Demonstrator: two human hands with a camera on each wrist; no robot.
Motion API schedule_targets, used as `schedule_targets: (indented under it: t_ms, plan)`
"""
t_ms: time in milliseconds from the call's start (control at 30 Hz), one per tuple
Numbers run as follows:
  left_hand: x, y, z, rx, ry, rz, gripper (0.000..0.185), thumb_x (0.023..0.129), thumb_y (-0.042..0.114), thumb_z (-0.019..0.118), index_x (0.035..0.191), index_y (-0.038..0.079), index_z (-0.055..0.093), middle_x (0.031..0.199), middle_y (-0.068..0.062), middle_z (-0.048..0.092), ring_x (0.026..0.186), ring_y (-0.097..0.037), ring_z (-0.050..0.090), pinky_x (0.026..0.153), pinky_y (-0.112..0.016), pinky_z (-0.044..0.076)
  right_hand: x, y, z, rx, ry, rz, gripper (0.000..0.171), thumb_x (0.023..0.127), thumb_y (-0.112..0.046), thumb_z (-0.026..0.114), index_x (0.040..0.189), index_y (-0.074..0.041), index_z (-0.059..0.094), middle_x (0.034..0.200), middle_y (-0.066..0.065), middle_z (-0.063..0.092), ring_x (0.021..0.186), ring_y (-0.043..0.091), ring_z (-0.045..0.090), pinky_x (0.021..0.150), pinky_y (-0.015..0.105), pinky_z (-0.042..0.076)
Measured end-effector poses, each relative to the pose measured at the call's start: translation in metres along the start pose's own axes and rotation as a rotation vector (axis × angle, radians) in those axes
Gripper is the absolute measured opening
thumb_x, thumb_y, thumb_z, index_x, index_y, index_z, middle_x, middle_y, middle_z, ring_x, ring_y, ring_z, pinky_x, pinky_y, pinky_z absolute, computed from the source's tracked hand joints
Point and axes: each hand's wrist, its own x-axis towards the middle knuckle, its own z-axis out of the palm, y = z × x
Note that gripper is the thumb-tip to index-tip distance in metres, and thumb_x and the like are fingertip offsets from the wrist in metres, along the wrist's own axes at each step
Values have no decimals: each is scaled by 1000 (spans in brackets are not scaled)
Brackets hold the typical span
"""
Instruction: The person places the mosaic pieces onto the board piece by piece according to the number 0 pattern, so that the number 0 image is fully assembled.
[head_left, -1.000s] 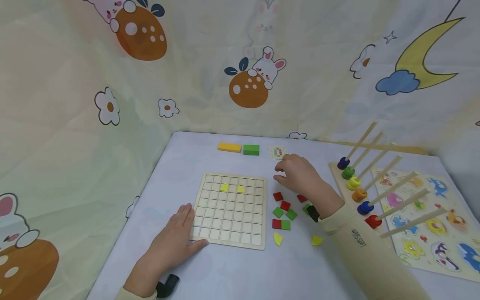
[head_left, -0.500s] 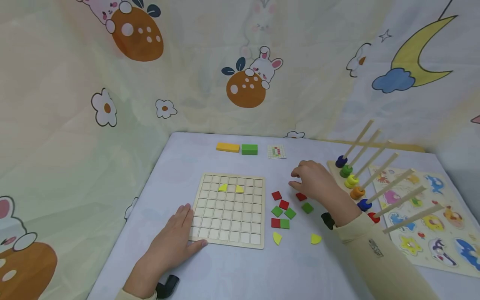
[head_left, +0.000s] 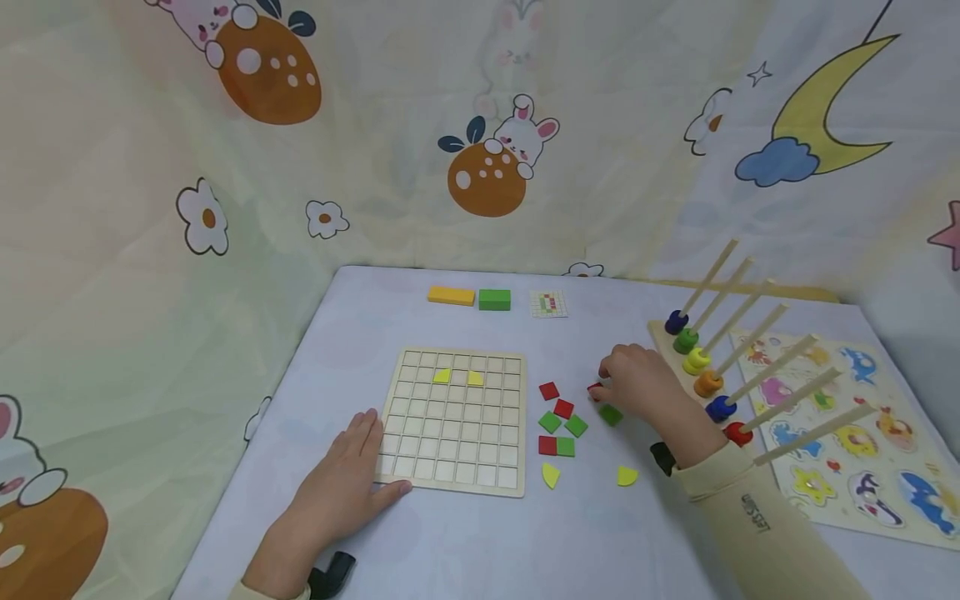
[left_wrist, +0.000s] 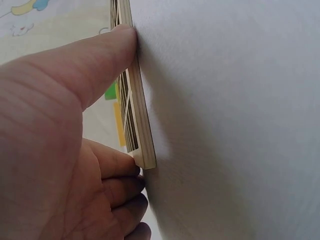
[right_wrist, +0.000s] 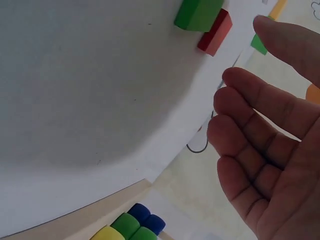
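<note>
Moved since a second ago: right hand (head_left: pixel 637 383), from near the small patterned card (head_left: pixel 548 303) at the table's far edge, down and rightward to the loose tiles; left hand (head_left: pixel 341 492) unchanged at the board's corner
Step in hand: reaching for a small red square tile (head_left: pixel 595 389) lying just beside a green square tile (head_left: pixel 611 414), judged as picking the next piece for the grid
Right hand state: fingers loosely bent over the red tile in the head view; in the wrist view fingers (right_wrist: pixel 260 100) relaxed and apart, nothing held, red (right_wrist: pixel 216 31) and green (right_wrist: pixel 197 13) tiles lying ahead of the fingertips; contact with the tile not clear
Left hand state: flat and spread, thumb (left_wrist: pixel 95 60) along the near edge, fingers on the top face, pressing the pale wooden grid board (head_left: pixel 454 421) at its near-left corner
Board so far: two yellow quarter-round pieces (head_left: pixel 442 376) seated in the second row, remaining cells bare
Loose pieces: cluster of red and green squares (head_left: pixel 561 425) right of the board, two yellow quarter-rounds (head_left: pixel 550 475) nearer the person
Next move calls for: closing thumb and forefinger on the red tile alone without dragging the touching green one, then lifting clear toward the grid while keeping the board pinned
Elsewhere: yellow block (head_left: pixel 451 295) and green block (head_left: pixel 494 299) at the far edge, wooden peg rack with coloured rings (head_left: pixel 697 360) and animal puzzle board (head_left: pixel 847 425) at right
</note>
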Motion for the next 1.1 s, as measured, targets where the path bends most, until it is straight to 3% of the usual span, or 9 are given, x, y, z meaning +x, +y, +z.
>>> schedule_targets:
  t_ms: [300,633,1100]
  plan:
    - [0,-1,0,4,1,1,107,92,58,73,161,-9,27,172,-25,22,161,-43,20,129,-59,27,2,0,8,-17,-50,0,28,87,-34,86,94,-8,78,83,4,67,77,23,57,73,37,53]
    - [-1,0,-1,7,-6,0,107,92,58,73,161,-9,27,172,-25,22,162,-43,19,129,-59,27,7,1,7,43,-31,-7,26,88,-18,85,111,-8,80,100,7,71,93,25,60,87,43,58]
    - [-1,0,-1,3,-4,-1,106,92,59,73,161,-8,27,173,-24,22,162,-43,19,129,-59,27,12,8,9,48,-80,-22,27,88,-20,86,112,-9,80,100,6,71,92,24,60,88,44,59]
